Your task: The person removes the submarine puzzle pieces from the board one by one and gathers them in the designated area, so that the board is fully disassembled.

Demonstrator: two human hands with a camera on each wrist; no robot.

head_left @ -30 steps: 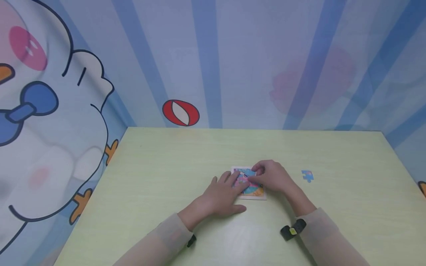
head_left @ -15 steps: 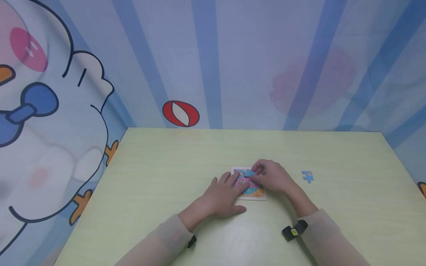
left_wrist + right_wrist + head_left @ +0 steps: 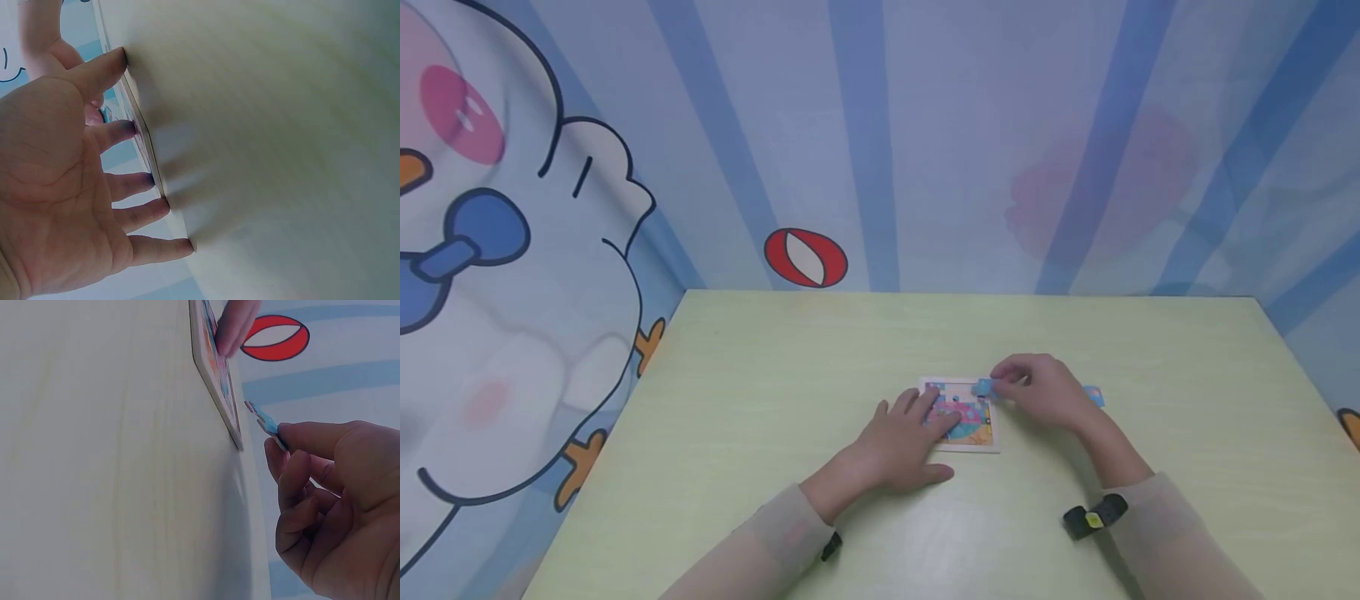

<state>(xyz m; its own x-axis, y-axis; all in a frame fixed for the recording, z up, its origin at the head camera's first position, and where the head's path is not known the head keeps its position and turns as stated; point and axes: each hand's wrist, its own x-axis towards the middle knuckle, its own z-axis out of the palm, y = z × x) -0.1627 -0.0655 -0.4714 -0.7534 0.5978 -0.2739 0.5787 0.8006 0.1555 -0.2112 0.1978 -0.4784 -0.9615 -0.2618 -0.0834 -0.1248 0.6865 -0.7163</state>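
A small square jigsaw puzzle in a pale frame lies on the table, its picture pink, blue and orange. Across its left side my left hand rests with fingers spread, fingertips on the frame and pieces; the left wrist view shows the straight fingers. Between thumb and fingertips my right hand pinches a blue puzzle piece, held over the top right corner of the frame. In the right wrist view that blue piece is tilted and raised off the puzzle. A pale patch of tray shows along the puzzle's upper part.
Another blue puzzle piece lies on the table to the right, partly hidden behind my right hand. The pale table runs back to a printed cloth backdrop. Dark straps sit at the wrists.
My right hand has lifted a blue piece from the upper part of the puzzle and moved slightly right, now overlapping the loose piece. The left hand stays in place.
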